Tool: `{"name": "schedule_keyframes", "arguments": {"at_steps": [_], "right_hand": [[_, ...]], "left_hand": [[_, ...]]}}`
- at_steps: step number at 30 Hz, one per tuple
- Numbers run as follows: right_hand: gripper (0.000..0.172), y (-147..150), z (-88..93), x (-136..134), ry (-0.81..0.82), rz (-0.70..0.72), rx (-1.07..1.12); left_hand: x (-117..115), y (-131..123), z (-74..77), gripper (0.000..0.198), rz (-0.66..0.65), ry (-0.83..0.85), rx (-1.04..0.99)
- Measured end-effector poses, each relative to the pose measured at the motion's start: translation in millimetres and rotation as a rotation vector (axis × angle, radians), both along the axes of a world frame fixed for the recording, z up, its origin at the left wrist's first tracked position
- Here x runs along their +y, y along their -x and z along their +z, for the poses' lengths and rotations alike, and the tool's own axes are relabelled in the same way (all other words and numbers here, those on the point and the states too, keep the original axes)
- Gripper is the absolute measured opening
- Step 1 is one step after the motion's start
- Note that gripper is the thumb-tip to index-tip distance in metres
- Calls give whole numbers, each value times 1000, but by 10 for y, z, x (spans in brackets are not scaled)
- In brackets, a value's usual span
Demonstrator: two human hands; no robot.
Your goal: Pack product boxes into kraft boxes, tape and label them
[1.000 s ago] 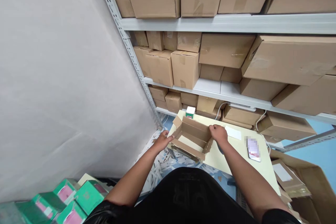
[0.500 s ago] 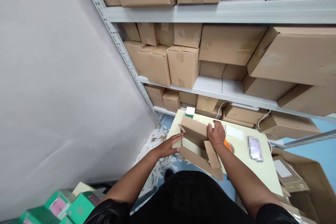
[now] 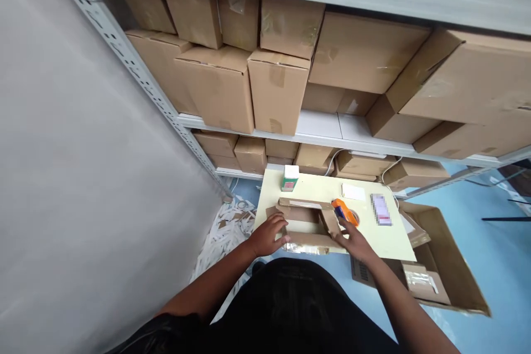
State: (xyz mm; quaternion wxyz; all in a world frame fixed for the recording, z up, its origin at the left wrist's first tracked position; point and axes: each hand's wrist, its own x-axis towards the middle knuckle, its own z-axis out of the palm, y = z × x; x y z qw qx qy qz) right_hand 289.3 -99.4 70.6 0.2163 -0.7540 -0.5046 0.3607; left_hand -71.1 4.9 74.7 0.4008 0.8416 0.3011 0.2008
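Observed open cardboard box (image 3: 311, 240) at near edge of the table (image 3: 388, 244), toward its left corner; gripped at opposite ends by left hand (image 3: 269, 236) and right hand (image 3: 354, 241), apart; noted orange tape dispenser (image 3: 343, 211) just beyond right hand, green-and-white carton (image 3: 290, 178) toward far left corner

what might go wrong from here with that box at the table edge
The box sits at the near edge of the table, a hand at each end (left, right), so it could slip off if let go.

The orange dispenser lies close by the right hand and might get knocked.

Paper scraps litter the floor on the left, so a foot might slide.
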Motion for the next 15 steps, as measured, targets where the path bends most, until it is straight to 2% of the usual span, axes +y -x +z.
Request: {"name": "schedule_keyframes", "arguments": {"at_steps": [3,7,10,12,15], "right_hand": [[67,165,-76,69,57,-14,-47],[66,250,-24,287,162,26,-128],[55,206,3,395,192,93,-227],[49,173,-23,450,133,128,-294],[48,156,-101,528,-22,155,-366]], "left_hand": [[48,-81,-171,32,115,22,2],[151,-332,-368,25,447,99,22],[259,-530,-406,34,658,159,68],[316,-613,-381,52,680,168,104],[336,-636,-327,85,563,162,124]]}}
